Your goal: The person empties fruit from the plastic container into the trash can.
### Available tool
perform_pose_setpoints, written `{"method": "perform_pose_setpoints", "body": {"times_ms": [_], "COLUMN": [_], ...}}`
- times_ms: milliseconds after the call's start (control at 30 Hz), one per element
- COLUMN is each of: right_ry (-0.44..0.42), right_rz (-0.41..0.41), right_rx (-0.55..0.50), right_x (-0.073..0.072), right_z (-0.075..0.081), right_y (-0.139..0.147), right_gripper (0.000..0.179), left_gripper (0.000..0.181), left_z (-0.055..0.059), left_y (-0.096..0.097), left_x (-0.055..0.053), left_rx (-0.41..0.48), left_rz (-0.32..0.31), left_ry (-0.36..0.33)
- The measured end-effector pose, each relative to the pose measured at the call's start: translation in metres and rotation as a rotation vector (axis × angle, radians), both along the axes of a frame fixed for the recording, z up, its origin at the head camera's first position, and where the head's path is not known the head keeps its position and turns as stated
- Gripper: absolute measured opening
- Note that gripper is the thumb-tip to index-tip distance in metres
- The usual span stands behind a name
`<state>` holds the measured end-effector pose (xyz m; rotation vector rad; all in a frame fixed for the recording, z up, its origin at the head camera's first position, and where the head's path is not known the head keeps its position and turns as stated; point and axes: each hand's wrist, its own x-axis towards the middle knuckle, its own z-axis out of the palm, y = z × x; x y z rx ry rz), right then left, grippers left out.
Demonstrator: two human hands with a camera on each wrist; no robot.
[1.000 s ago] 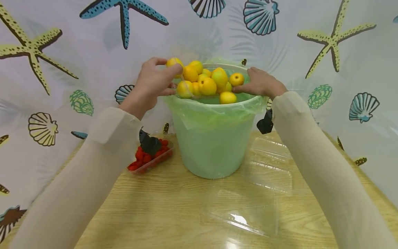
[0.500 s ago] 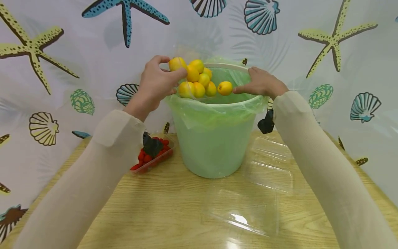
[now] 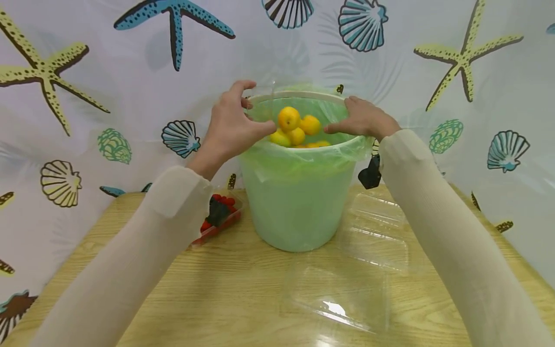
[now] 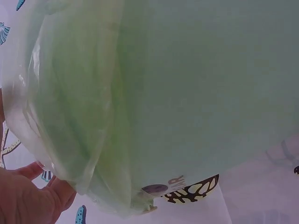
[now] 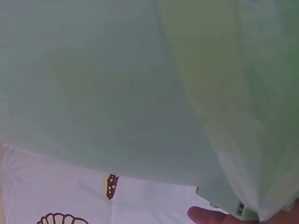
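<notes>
A pale green bucket [image 3: 299, 202] stands on the table, a thin green bag [image 3: 299, 161] lining it and folded over its rim. Several small yellow-orange fruits [image 3: 289, 118] show at its mouth, some partly hidden by the front rim. My left hand [image 3: 234, 123] holds a tilted clear plastic container [image 3: 269, 91], faintly visible, at the left rim. On the opposite side my right hand [image 3: 364, 117] grips the rim, thumb pointing inward over the opening. The left wrist view catches left fingers [image 4: 32, 196] beside the bag; the right wrist view has a right fingertip [image 5: 205, 215] by the rim's underside.
Left of the bucket lies a clear tub of red fruit [image 3: 223, 217], partly covered by the left sleeve and a black wrist device. Clear plastic pieces [image 3: 377, 248] lie to the right, another transparent piece [image 3: 338, 299] in front. A patterned curtain [image 3: 299, 48] hangs behind.
The yellow-orange fruits have tumbled out of the clear container and down into the bucket. My left hand has moved right and tipped further; my right hand has stayed at the rim.
</notes>
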<state>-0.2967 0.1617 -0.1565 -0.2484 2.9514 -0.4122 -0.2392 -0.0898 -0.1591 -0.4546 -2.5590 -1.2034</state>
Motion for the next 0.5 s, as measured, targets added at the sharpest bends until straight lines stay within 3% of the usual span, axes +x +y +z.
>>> {"method": "perform_pose_setpoints", "body": {"times_ms": [300, 500], "right_ry": [0.004, 0.005], "right_rz": [-0.003, -0.006], "right_rx": [0.002, -0.016], "right_x": [0.0006, 0.0012], "right_z": [0.0014, 0.0004], "right_y": [0.0007, 0.0003], "right_gripper": [0.097, 0.096], "left_gripper": [0.076, 0.077], "left_z": [-0.0005, -0.003], "left_y": [-0.0027, -0.0035], "left_x": [0.0017, 0.0013], "left_rx": [-0.007, 0.011], "left_rz": [-0.068, -0.076], "left_ry": [0.026, 0.025]}}
